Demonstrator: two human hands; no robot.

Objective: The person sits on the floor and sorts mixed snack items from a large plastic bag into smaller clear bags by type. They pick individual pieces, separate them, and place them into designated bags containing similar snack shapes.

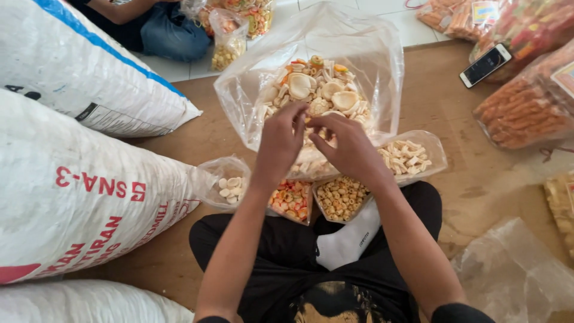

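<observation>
Far left of the frame, three white sacks [72, 197] lie stacked on the brown floor [460, 179]. At upper left a second person's knee [173, 33] shows, in jeans. Just right of the sacks, low centre, sits a small bag of pale rounds [230, 186], then a tray of orange-and-white crackers [291, 200].

At centre, the left hand [280, 143] and the right hand [347, 146] meet at the near edge of a big clear bag [365, 54], wide open and full of mixed crackers [317, 90]. Fingers on both hands are curled and pinched together, tips touching each other over the bag's rim; whether they grip plastic or a cracker I cannot tell.

Below the right hand lies a tray of small ring crackers [341, 197], and right of it a tray of pale sticks [406, 157]. A white sock [350, 239] shows between black trouser legs.

Upper right, a phone [485, 64] lies beside bags of orange sticks [520, 110]. Lower right, an empty clear bag [514, 275].
</observation>
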